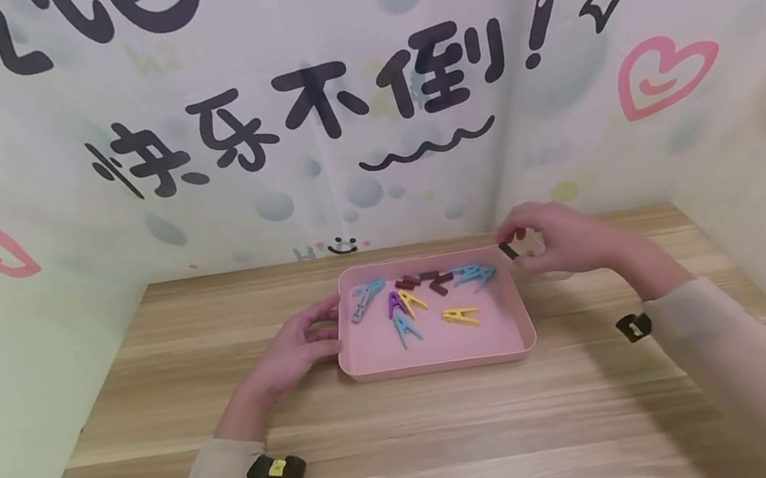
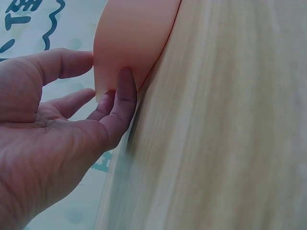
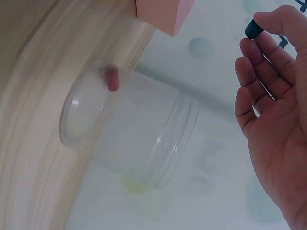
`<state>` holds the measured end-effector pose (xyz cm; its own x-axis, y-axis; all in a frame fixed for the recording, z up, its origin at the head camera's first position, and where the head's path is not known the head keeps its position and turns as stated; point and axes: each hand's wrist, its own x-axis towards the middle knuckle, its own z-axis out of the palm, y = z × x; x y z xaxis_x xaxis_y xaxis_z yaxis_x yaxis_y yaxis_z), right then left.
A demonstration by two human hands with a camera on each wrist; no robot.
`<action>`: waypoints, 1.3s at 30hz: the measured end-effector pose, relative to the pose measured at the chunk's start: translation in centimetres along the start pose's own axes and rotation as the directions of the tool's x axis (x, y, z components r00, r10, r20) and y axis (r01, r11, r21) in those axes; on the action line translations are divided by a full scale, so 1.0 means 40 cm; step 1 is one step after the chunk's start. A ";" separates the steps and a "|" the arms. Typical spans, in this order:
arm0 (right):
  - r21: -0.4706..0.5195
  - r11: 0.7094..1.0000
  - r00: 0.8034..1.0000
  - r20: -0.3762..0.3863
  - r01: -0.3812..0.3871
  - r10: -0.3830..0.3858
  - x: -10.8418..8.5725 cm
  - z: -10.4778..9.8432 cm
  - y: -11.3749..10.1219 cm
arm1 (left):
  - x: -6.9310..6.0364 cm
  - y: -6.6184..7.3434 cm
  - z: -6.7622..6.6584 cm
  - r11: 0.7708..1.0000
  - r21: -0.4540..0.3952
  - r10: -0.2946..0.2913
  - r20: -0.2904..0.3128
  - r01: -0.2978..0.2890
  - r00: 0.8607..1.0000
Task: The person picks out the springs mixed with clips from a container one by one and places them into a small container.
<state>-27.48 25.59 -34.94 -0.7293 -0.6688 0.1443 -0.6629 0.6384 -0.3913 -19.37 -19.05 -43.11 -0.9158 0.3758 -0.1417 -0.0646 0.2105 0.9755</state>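
Note:
My right hand (image 1: 561,239) pinches a small dark cylinder (image 3: 254,28) between thumb and index finger, the other fingers loosely bent. It is above a clear jar (image 3: 132,127) beside the pink tray (image 1: 442,365); one reddish-brown cylinder (image 3: 112,78) lies at the jar's bottom. At the tray's left end, my left hand (image 1: 295,351) rests its spread fingers and thumb against the outer wall. Inside the tray are several brown cylinders (image 1: 429,275), blue clothespins (image 1: 407,328), a purple clothespin (image 1: 395,304) and yellow clothespins (image 1: 462,315). The jar is mostly hidden by my right hand in the head view.
The tray and jar stand towards the back of a wood-grain table (image 1: 426,452). A white printed cloth (image 1: 345,194) with dark lettering hangs behind the table's back edge, and similar cloth runs along both sides.

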 end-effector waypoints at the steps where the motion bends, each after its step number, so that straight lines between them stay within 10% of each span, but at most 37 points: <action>1: 0.003 1.000 1.000 0.002 -0.015 0.015 -0.004 -0.004 0.002 | 0.001 0.000 0.000 1.000 -0.001 0.000 0.002 0.000 1.000; 39: -0.036 0.986 0.984 -0.076 -0.165 0.162 -0.097 -0.086 0.155 | 0.002 -0.006 -0.003 0.999 -0.019 0.032 0.017 -0.032 0.999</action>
<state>-29.34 33.46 -34.78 -0.8378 -0.5257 0.1473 -0.5390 0.7534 -0.3767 -19.46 -19.16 -43.32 -0.9105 0.3977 -0.1129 -0.0429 0.1808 0.9826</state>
